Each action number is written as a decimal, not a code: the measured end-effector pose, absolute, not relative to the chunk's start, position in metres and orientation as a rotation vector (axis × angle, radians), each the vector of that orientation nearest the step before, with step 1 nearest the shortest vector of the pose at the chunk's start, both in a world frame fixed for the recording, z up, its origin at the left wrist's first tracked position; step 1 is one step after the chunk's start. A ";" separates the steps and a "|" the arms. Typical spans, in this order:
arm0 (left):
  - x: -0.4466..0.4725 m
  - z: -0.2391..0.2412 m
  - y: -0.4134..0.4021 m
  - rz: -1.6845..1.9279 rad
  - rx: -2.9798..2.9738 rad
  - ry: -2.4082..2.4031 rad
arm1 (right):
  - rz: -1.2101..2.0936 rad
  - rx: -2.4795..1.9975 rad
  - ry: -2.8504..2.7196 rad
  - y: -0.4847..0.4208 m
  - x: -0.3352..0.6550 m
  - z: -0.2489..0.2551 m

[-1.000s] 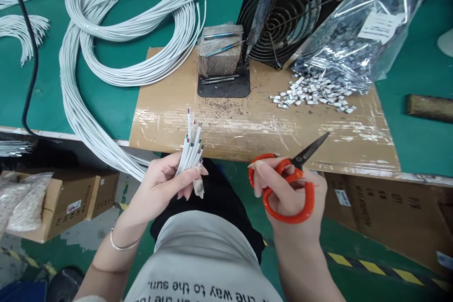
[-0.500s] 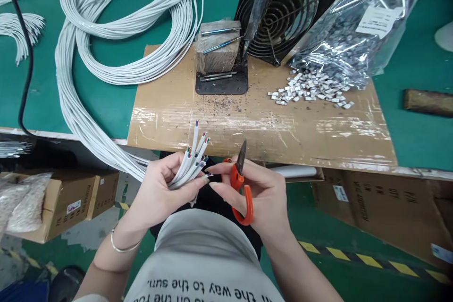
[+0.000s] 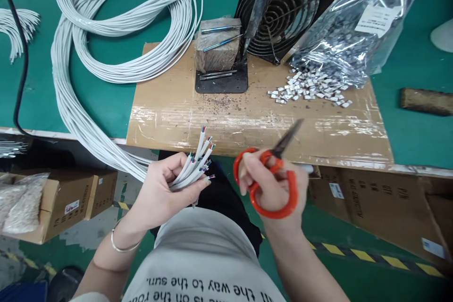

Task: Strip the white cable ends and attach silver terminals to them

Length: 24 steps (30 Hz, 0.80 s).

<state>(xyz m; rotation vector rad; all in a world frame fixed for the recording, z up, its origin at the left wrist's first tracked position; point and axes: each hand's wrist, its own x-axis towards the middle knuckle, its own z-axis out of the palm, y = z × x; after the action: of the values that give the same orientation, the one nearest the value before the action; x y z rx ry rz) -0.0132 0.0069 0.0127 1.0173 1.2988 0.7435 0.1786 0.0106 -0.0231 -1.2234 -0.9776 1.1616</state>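
Observation:
My left hand (image 3: 161,191) is closed around a bundle of white cable ends (image 3: 194,165), whose stripped coloured cores fan out up and to the right. The cables trail left from my hand up onto the green bench. My right hand (image 3: 274,184) grips orange-handled scissors (image 3: 271,174), fingers through the loops, the dark blades pointing up-right over the front edge of the taped cardboard sheet (image 3: 258,122). The scissors are a short way right of the cable ends and do not touch them.
Coils of white cable (image 3: 123,23) lie on the green bench. On the cardboard are a block with metal tweezers (image 3: 217,49), a black fan grille (image 3: 283,7), loose small connectors (image 3: 311,89) and a clear bag of them (image 3: 354,33). Cardboard boxes (image 3: 63,198) sit below.
My right hand drew the scissors away to the right from the cable ends and turned the blades up-right. The left hand kept the bundle almost still.

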 end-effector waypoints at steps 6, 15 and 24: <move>-0.013 0.006 0.002 0.749 1.067 1.330 | 1.704 -1.131 -1.043 0.013 0.169 -0.012; -0.014 0.007 0.002 0.740 1.018 1.299 | 1.172 -1.294 -0.964 0.014 0.177 -0.018; -0.016 0.008 0.005 0.791 1.073 1.259 | 1.223 -1.233 -1.453 0.004 0.200 -0.023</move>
<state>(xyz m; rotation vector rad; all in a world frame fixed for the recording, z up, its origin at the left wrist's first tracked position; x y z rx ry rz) -0.0162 0.0047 0.0076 1.0728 1.2591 0.7906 0.2005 0.0041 -0.0228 -1.2329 -1.4533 1.2232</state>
